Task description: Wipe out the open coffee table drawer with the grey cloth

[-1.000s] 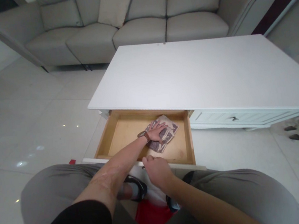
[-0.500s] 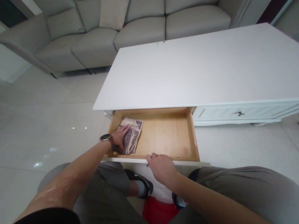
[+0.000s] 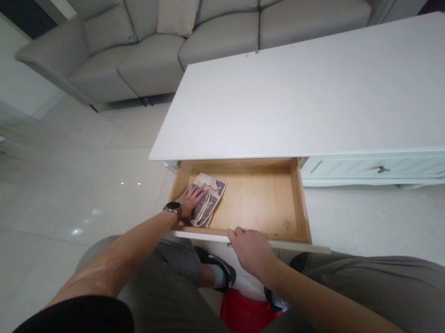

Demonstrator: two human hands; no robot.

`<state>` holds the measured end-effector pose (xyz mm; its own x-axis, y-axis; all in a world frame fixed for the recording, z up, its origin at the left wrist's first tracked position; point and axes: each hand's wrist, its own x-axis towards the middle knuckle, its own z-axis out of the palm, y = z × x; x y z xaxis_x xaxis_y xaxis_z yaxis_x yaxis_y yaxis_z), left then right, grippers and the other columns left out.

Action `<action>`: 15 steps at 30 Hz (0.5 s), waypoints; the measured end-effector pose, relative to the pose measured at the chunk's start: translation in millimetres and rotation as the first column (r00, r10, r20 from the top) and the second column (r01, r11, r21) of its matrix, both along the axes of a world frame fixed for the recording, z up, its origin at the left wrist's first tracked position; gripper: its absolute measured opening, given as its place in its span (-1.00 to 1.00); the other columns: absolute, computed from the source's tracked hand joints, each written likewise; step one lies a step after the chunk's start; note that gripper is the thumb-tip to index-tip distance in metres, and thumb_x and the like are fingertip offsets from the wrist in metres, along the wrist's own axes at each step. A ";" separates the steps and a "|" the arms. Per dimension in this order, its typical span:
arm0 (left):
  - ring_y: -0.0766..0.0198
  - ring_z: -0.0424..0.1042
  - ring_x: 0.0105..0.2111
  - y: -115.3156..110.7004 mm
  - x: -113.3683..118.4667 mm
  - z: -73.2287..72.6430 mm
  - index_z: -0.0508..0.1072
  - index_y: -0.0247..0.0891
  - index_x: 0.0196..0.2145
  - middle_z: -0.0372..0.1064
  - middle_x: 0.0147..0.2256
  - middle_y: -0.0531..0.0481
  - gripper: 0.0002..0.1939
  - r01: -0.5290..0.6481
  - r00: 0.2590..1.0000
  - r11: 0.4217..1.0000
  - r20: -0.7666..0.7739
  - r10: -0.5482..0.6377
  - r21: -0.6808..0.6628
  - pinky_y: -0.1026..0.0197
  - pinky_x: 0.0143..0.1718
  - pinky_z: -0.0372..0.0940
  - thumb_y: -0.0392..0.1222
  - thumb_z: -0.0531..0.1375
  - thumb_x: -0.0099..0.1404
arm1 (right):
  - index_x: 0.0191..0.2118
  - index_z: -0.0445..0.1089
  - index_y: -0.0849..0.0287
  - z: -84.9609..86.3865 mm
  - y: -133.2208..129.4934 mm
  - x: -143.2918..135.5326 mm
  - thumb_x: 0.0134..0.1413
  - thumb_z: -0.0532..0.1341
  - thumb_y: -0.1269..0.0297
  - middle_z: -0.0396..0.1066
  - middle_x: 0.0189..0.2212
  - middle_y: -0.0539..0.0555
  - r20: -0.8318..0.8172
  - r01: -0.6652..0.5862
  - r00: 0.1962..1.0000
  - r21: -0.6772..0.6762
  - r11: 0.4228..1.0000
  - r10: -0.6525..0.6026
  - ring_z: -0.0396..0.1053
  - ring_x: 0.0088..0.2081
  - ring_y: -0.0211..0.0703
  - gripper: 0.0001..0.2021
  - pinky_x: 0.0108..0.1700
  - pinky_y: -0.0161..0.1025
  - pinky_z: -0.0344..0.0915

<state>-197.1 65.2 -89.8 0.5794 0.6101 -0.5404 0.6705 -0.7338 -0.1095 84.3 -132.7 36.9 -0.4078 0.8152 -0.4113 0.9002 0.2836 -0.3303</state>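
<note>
Grey sofa (image 3: 220, 40), pale cushion (image 3: 179, 7) — beyond white table (image 3: 299, 97). Glossy light floor tiles (image 3: 102, 176) — small reflections (image 3: 77, 232) of light.

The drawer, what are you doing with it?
A person sits at a white table with one drawer pulled open. Their left hand, with a watch on the wrist, rests on a folded, patterned cloth inside, at the drawer's left side. Their right hand is at the drawer's front edge. The other drawer beside it is closed.
</note>
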 end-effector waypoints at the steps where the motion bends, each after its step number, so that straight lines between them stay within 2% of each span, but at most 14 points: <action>1: -0.26 -0.26 0.46 3.0 0.4 -1.7 -0.28 -0.24 0.50 -0.32 0.49 -0.36 0.49 0.004 1.000 1.000 -0.008 -0.004 -0.006 -0.21 0.41 -0.21 -0.21 0.50 -0.22 | 0.07 0.35 0.20 0.1 0.2 -0.4 0.31 -0.03 0.53 0.50 -0.11 0.27 0.000 0.003 1.000 0.003 1.000 -0.003 0.56 -0.12 0.06 -0.66 -0.17 -0.09 0.47; 6: -0.40 -0.36 0.45 11.9 1.7 -8.0 -0.30 -0.29 0.50 -0.44 0.49 -0.40 0.68 0.042 0.997 0.997 -0.068 -0.046 -0.061 -0.28 0.38 -0.16 -0.24 0.54 -0.48 | 0.05 0.36 0.21 -0.3 -0.4 0.7 0.31 -0.03 0.52 0.50 -0.12 0.30 0.000 -0.002 1.000 0.014 1.000 0.002 0.56 -0.14 0.07 -0.67 -0.20 -0.09 0.47; 11: -0.32 -0.31 0.46 4.9 -4.4 -4.8 -0.26 -0.25 0.50 -0.39 0.50 -0.36 0.49 0.077 0.997 0.997 -0.004 -0.077 -0.014 -0.23 0.39 -0.15 -0.35 0.42 -0.30 | 0.05 0.36 0.20 -1.3 -1.3 2.1 0.30 0.00 0.52 0.51 -0.13 0.27 -0.004 -0.014 1.000 0.034 0.999 0.014 0.57 -0.16 0.08 -0.69 -0.21 -0.09 0.48; 15: -0.26 -0.22 0.45 1.0 -8.4 0.8 -0.27 -0.24 0.50 -0.35 0.49 -0.34 0.40 0.001 0.999 1.000 0.045 0.000 -0.015 -0.14 0.38 -0.07 -0.33 0.39 -0.20 | 0.06 0.35 0.20 -0.4 -1.0 2.0 0.30 -0.01 0.53 0.50 -0.12 0.26 0.004 -0.011 1.000 0.027 1.000 0.011 0.57 -0.15 0.06 -0.67 -0.20 -0.10 0.48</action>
<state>-205.5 66.2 -89.0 0.6034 0.6019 -0.5230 0.6743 -0.7353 -0.0682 86.3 -133.7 36.5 -0.4153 0.8214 -0.3908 0.8983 0.3026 -0.3187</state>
